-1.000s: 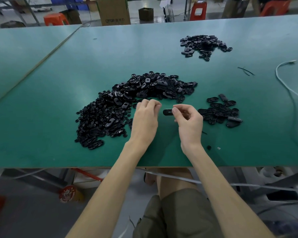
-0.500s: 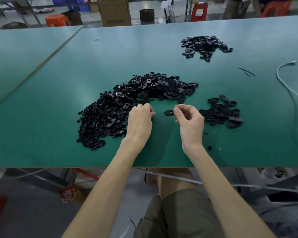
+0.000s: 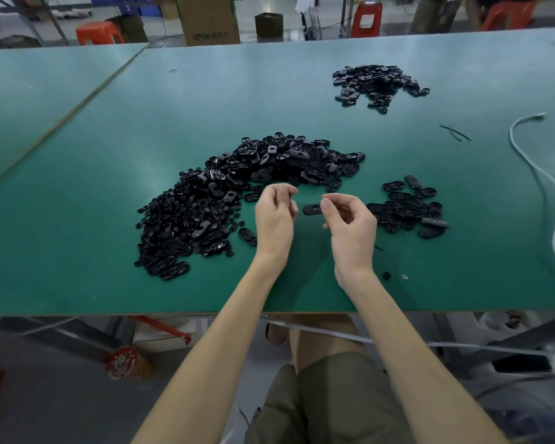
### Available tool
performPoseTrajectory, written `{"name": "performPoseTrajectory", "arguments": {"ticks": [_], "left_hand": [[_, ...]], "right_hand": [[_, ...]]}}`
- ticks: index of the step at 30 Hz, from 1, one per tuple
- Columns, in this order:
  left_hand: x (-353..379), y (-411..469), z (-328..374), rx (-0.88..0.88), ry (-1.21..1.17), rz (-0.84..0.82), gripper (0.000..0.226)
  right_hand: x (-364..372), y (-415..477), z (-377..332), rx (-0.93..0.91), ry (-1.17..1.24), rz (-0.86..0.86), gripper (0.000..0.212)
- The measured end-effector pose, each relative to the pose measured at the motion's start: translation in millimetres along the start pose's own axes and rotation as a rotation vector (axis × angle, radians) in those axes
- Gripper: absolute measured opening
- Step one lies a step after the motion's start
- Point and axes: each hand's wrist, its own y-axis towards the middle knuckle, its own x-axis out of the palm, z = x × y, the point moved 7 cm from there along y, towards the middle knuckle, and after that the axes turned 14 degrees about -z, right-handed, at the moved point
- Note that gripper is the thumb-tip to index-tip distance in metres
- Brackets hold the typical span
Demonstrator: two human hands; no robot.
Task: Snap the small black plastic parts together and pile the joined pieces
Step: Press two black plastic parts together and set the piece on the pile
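Note:
A big heap of loose black plastic parts (image 3: 237, 193) curves across the green table (image 3: 109, 174). My right hand (image 3: 350, 225) pinches one black oval part (image 3: 311, 209) between thumb and fingers, just above the table. My left hand (image 3: 274, 216) is raised beside it, fingertips pinched on a tiny black piece (image 3: 290, 194) that is barely visible. A small pile of oval pieces (image 3: 410, 209) lies just right of my right hand. Another pile (image 3: 375, 84) sits far back on the right.
A white cable (image 3: 551, 193) snakes along the table's right side. Thin black strips (image 3: 455, 133) lie near it. A small black round part (image 3: 386, 276) and a tiny ring (image 3: 405, 277) rest near the front edge. Boxes and orange stools stand beyond the table.
My left hand dipped to the heap's edge, then lifted away from it with its fingertips pinched. My right hand kept the oval part in nearly the same place.

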Motion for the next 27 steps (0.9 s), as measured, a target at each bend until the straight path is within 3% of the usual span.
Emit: {"name": "performPoseTrajectory", "arguments": {"ticks": [4, 27], "left_hand": [[-10.6, -1.3, -5.9, -0.009, -0.109, 0.091, 0.028], [-1.8, -2.4, -2.6, 0.073, -0.09, -0.028, 0.003]], "right_hand": [[-0.8, -0.2, 1.6, 0.006, 0.01, 0.003, 0.009], [-2.4, -0.8, 0.9, 0.017, -0.02, 0.05, 0.007]]}}
